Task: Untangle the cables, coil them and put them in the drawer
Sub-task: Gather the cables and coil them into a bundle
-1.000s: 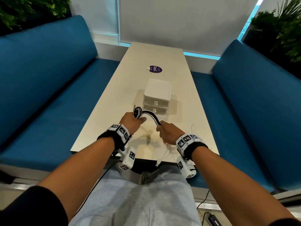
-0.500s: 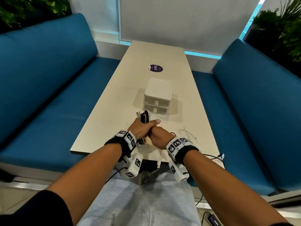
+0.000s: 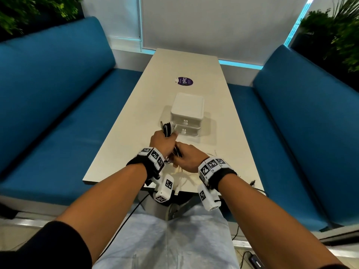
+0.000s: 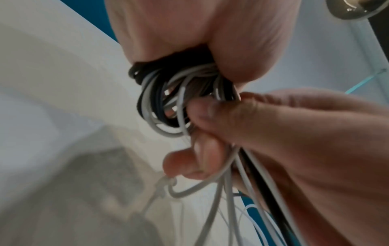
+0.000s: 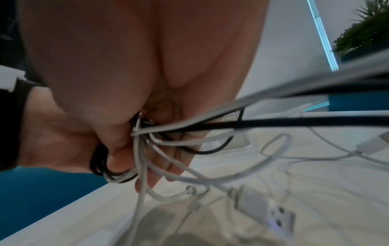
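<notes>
My left hand (image 3: 162, 141) grips a coil of black and white cables (image 3: 168, 128) upright above the table; the loops (image 4: 166, 103) show below the fist in the left wrist view. Just beside it, my right hand (image 3: 187, 158) pinches the loose cable strands (image 4: 242, 174) that run out of the coil. The free ends, with white plugs (image 5: 263, 209), trail over the table near its front edge. A white two-drawer box (image 3: 187, 115) stands just beyond the hands, both drawers closed.
The long pale table (image 3: 194, 63) runs away from me between two blue benches (image 3: 58, 105). A round purple sticker (image 3: 185, 81) lies behind the box. A black cable end (image 3: 252, 183) hangs at the table's right front corner.
A second ago the hands were apart with a black and white cable arched between them. The right hand has come in beside the left and the coil has grown.
</notes>
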`<state>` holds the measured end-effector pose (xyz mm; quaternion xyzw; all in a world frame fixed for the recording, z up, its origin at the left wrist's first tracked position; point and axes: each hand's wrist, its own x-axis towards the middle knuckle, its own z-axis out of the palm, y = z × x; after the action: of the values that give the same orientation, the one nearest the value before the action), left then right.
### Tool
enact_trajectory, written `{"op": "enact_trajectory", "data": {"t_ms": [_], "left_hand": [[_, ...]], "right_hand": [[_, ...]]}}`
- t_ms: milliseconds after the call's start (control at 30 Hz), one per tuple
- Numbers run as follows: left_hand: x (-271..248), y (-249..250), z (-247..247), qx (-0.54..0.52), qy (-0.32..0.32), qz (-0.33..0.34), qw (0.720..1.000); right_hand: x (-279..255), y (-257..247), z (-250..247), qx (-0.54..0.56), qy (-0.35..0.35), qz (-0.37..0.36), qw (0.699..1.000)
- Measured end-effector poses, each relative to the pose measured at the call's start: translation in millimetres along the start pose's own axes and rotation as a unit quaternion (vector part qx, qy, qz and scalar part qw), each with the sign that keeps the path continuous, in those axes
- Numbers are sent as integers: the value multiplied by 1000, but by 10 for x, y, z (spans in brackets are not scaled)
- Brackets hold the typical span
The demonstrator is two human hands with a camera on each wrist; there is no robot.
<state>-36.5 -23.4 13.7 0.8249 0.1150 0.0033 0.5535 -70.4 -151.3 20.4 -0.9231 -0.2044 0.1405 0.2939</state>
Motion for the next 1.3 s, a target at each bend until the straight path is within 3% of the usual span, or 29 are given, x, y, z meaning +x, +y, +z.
{"op": "enact_trajectory", "data": {"t_ms": [300, 500, 633, 733, 1000, 1100, 1200, 1300], "left_hand": [[40, 13, -107, -153, -7, 9, 988], [34, 103, -136, -151, 8, 30, 988], [94, 167, -208, -157, 44, 17, 986], [150, 142, -283, -144, 63, 25, 987], [259, 74, -456, -102, 90, 24, 990], [270, 41, -500, -68, 99, 17, 993], [258, 39, -475, -44, 93, 16, 995], [262, 40, -469, -23, 91, 23, 995]], "right_hand": [[-6, 169, -114, -89, -29, 63, 994], [-7, 180, -135, -151, -23, 95, 984], [-125, 179, -174, 23, -4, 75, 997], [-167, 260, -208, 74, 12, 51, 996], [-238, 516, -264, 2, 70, 29, 997], [-266, 581, -283, 41, 142, 47, 988], [-235, 547, -306, 2, 202, 58, 978], [-218, 586, -318, -92, 156, 70, 981]]}}
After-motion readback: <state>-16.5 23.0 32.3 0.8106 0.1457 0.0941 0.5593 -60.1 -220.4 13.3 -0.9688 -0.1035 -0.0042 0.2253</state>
